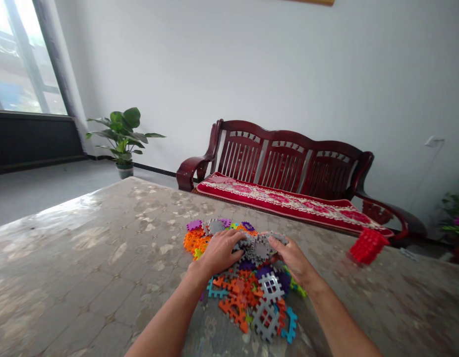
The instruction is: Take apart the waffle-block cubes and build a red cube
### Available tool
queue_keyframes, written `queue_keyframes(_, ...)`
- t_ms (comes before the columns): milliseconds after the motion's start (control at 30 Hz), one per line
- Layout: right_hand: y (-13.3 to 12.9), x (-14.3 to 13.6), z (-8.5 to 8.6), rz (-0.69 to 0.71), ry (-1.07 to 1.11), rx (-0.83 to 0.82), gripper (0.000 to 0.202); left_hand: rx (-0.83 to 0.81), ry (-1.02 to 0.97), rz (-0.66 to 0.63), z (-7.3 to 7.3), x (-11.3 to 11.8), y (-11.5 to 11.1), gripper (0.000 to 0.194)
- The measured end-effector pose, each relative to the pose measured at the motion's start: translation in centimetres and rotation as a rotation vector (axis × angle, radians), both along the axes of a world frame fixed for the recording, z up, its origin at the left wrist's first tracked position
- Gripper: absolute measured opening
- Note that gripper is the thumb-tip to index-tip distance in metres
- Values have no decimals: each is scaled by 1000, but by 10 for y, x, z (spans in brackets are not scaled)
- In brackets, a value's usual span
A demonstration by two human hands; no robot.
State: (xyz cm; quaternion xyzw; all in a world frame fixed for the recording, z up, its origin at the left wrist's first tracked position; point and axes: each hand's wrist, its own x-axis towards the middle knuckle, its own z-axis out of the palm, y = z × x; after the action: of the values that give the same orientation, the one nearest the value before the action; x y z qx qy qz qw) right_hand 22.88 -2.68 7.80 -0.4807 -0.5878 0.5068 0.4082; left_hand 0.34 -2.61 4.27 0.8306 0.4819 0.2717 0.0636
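A pile of interlocking plastic pieces in orange, grey, purple, blue and green (239, 292) lies on the patterned table (103, 267). Over its upper part, my left hand (222, 250) rests with bent fingers on grey pieces. My right hand (291, 255) pinches a grey piece (277, 239) between thumb and fingers, right of the left hand. Between the hands are more grey toothed pieces (261, 249). Grey window-like pieces (271, 287) lie nearer the front of the pile.
A red block built of pieces (368, 246) stands on the table at the right. Behind the table is a dark red wooden bench (281, 158) with a red patterned cover (289, 201). A potted plant (124, 134) stands at the back left.
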Motion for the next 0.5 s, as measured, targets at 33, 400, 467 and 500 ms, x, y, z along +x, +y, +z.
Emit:
queue_keyframes(33,-1,0,0,-7,24,1,55,1,-11,22,0,-2,1,36)
queue_keyframes(400,-29,-17,-11,32,-458,481,51,44,-51,407,-2,-37,10,19)
queue_keyframes(467,-38,-16,-18,42,-647,585,49,64,-54,416,-4,-40,11,19)
queue_keyframes(500,-41,-15,-22,60,-709,609,51,67,-55,409,-5,-41,11,20)
